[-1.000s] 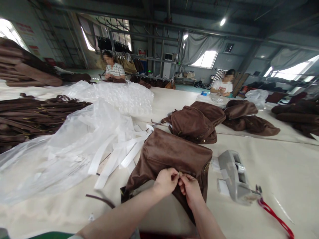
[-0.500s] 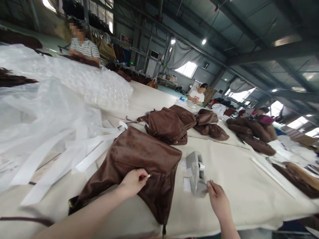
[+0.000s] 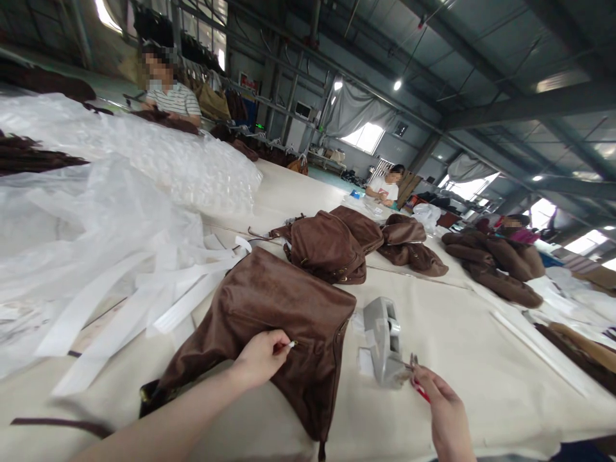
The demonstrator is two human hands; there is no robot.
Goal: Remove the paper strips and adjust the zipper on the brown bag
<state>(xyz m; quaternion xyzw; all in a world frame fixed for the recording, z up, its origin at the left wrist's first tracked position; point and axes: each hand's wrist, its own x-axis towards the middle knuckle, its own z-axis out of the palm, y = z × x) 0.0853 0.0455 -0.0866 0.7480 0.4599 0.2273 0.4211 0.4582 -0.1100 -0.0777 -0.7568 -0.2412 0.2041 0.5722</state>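
A brown suede bag [image 3: 269, 314] lies flat on the cream table [image 3: 457, 333] in front of me. My left hand [image 3: 262, 357] rests on the bag near its zipper and pinches a small white piece between its fingertips. My right hand [image 3: 445, 414] is to the right of the bag, closed on a small tool with red handles [image 3: 418, 385], its tip beside the grey tape dispenser [image 3: 384, 340].
White strips [image 3: 144, 301] and clear plastic bags [image 3: 86, 212] pile up to the left, with bubble wrap [image 3: 183, 167] behind. More brown bags [image 3: 332, 247] lie further back and right. Three other people sit at the far tables.
My right hand left the bag, moved right to the tape dispenser and took hold of the red-handled tool. My left hand stayed on the bag. The view swung right.
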